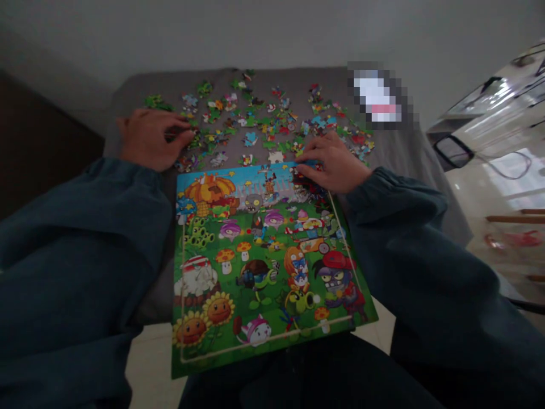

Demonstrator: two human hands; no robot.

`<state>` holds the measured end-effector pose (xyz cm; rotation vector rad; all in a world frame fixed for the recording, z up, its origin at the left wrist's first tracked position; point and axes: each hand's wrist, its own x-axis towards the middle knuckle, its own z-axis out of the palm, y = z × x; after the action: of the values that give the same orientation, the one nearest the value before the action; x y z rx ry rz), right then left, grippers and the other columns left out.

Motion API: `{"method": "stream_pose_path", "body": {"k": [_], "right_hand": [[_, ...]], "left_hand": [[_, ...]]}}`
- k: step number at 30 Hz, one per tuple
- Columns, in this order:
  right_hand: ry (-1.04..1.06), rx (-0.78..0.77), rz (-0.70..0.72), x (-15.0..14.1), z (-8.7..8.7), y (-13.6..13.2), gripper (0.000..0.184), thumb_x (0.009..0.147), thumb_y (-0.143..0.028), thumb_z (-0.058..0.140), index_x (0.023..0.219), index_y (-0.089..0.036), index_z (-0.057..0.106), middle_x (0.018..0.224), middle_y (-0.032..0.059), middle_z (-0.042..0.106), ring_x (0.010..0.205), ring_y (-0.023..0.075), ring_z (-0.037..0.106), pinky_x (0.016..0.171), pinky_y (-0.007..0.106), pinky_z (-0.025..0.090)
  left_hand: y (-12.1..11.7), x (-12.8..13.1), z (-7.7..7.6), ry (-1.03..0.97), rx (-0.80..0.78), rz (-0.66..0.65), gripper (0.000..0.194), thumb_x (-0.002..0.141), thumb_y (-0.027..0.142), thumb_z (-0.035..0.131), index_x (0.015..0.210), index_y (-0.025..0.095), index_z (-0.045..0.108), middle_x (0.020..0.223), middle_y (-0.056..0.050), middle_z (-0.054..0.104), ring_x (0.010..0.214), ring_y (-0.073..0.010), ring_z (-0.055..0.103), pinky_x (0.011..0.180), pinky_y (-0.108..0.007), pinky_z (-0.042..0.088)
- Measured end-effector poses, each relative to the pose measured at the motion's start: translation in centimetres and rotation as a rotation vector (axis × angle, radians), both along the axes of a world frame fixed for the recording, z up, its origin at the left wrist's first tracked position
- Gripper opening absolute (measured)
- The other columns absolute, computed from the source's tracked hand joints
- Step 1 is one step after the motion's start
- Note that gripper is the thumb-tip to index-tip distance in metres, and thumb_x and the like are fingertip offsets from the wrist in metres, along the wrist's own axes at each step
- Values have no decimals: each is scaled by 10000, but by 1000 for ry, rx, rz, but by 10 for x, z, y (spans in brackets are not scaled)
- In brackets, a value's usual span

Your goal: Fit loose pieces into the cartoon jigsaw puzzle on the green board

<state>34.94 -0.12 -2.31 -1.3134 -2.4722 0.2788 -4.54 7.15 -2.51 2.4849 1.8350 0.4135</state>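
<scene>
A jigsaw puzzle board with a colourful cartoon garden picture lies in front of me, its near edge jutting past the table's edge over my lap. Beyond it, loose puzzle pieces are scattered over the grey cloth. My left hand is at the left side of these pieces, thumb and index finger pinched on a small puzzle piece that the fingertips partly hide. My right hand is at the board's far right corner, fingers loosely stretched and thumb apart. It covers part of that corner, and nothing shows in its grasp.
The grey cloth covers the table. A pixelated phone-like object lies at its far right. A pale wall rises behind the table. To the right, the shiny floor has a black-framed object and wooden bars.
</scene>
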Motion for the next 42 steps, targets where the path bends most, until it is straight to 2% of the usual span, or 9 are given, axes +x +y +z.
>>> {"method": "stream_pose_path", "body": {"k": [3, 10, 16, 18, 21, 25, 29, 34, 42], "right_hand": [[-13, 14, -5, 0, 0, 0, 278, 1009, -420, 588, 1096, -261, 798, 1111, 104, 697, 1114, 313, 552, 1029, 550, 439], [-18, 0, 0, -1, 4, -1, 269, 1000, -400, 603, 1102, -252, 803, 1121, 115, 703, 1125, 322, 558, 1044, 533, 430], [-13, 6, 35, -1, 2, -2, 301, 1009, -385, 595, 1126, -202, 803, 1122, 118, 703, 1102, 319, 553, 1027, 521, 430], [-9, 4, 50, -2, 1, -2, 312, 1015, -370, 588, 1151, -187, 800, 1123, 118, 705, 1087, 310, 554, 1013, 502, 440], [3, -11, 59, -4, 0, -1, 307, 1017, -357, 594, 1161, -180, 799, 1125, 119, 713, 1065, 301, 553, 1000, 488, 449], [29, -10, 63, -5, -1, 0, 270, 1019, -338, 595, 1123, -207, 807, 1103, 117, 721, 1071, 301, 549, 991, 481, 456], [44, -16, 69, -7, 0, -1, 262, 1025, -323, 586, 1117, -219, 808, 1092, 113, 720, 1071, 294, 552, 985, 474, 453], [32, -42, 53, -9, 3, -4, 269, 1027, -318, 573, 1128, -231, 807, 1094, 113, 719, 1078, 299, 549, 986, 488, 454], [50, -47, 39, -11, 2, -8, 276, 1028, -303, 575, 1162, -214, 800, 1117, 132, 713, 1088, 295, 564, 1013, 491, 475]], "left_hand": [[-3, 7, 3, -44, 0, 49, 641, 1019, 600, 449, 1263, 51, 673, 1358, -67, 673, 1409, -340, 456, 1114, -571, 188], [-6, 15, 4, -62, -8, 97, 471, 1002, 487, 576, 1220, 87, 695, 1383, -65, 689, 1425, -311, 447, 1161, -593, 188], [-9, 18, 5, -39, 8, 171, 335, 974, 415, 626, 1170, 172, 744, 1339, -61, 720, 1345, -296, 529, 1156, -540, 320], [-9, 13, 8, -51, 39, 211, 361, 980, 388, 596, 1264, 195, 709, 1333, -60, 725, 1317, -291, 560, 1149, -515, 361], [-8, -2, 14, -82, 123, 305, 438, 1011, 299, 466, 1411, 190, 606, 1399, -65, 693, 1317, -272, 573, 1160, -478, 387], [-4, -24, 19, -90, 161, 433, 480, 971, 227, 408, 1406, 163, 601, 1378, -99, 699, 1307, -312, 579, 1149, -524, 409], [0, -29, 13, -56, 87, 444, 432, 975, 343, 438, 1290, 229, 710, 1361, -121, 693, 1308, -372, 565, 1103, -580, 435], [0, -21, 5, -12, 25, 363, 469, 987, 540, 448, 1310, 340, 724, 1431, -85, 638, 1360, -374, 516, 1104, -586, 434], [-2, -17, -2, 69, -5, 311, 471, 980, 545, 452, 1342, 396, 714, 1533, -66, 570, 1402, -404, 454, 1082, -637, 427]]}}
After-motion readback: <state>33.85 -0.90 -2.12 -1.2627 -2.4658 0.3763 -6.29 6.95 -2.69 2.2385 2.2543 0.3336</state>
